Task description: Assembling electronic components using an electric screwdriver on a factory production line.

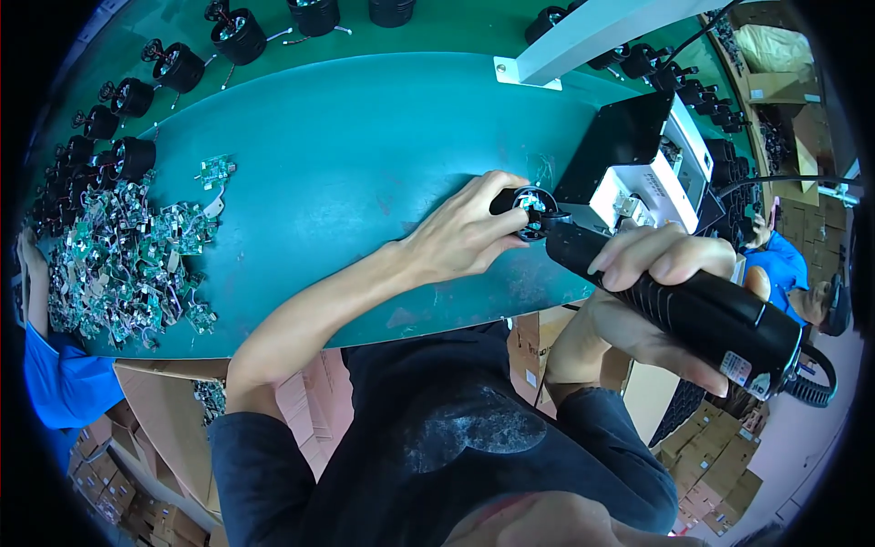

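My right hand [661,292] is wrapped round a black electric screwdriver [702,314] with a cable at its back end. The screwdriver points left, its tip at a small round black housing [531,202] with a circuit board inside. My left hand [465,223] grips that housing from the left, over the green table. Fingers and the tool's nose hide part of the housing, so I cannot tell whether the bit touches a screw. Just beyond the housing stands a black-and-white box-shaped machine [638,169], close to my right hand.
A heap of green circuit boards [118,264] with wires covers the table's left side. Several black housings [239,38] line the far edge. A white metal post [583,46] rises at the back right. People in blue stand at left [64,369] and right [786,264].
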Demonstrator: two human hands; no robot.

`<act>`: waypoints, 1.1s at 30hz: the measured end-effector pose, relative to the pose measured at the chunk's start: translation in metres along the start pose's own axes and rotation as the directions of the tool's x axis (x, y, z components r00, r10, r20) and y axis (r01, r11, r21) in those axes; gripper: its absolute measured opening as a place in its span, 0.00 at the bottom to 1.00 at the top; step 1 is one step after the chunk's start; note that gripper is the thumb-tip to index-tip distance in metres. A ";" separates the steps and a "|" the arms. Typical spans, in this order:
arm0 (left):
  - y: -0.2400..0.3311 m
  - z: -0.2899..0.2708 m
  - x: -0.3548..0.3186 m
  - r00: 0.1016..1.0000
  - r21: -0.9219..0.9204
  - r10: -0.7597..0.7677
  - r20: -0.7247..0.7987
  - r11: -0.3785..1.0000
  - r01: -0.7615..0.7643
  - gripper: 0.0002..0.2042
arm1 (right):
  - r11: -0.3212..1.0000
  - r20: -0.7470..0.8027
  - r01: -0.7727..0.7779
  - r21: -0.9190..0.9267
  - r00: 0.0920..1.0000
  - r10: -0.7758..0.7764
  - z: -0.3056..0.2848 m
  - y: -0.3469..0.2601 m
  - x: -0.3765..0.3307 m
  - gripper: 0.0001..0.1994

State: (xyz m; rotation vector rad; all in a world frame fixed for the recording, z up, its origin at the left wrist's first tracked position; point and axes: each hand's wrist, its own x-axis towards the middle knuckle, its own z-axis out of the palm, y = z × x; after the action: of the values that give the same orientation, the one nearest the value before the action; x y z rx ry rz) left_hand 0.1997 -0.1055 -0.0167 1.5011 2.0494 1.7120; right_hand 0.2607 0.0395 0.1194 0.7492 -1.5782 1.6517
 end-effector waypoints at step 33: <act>0.006 -0.002 0.002 0.994 0.069 0.072 0.079 0.995 -0.078 0.38 | 0.973 -0.352 0.117 -0.197 0.918 -0.181 -0.016 -0.037 -0.016 0.41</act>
State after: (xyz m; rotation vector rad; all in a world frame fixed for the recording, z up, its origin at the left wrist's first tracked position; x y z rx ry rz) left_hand 0.2011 -0.1062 -0.0106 1.6581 2.0628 1.5947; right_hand 0.3013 0.0533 0.1263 0.4257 -1.3384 1.4239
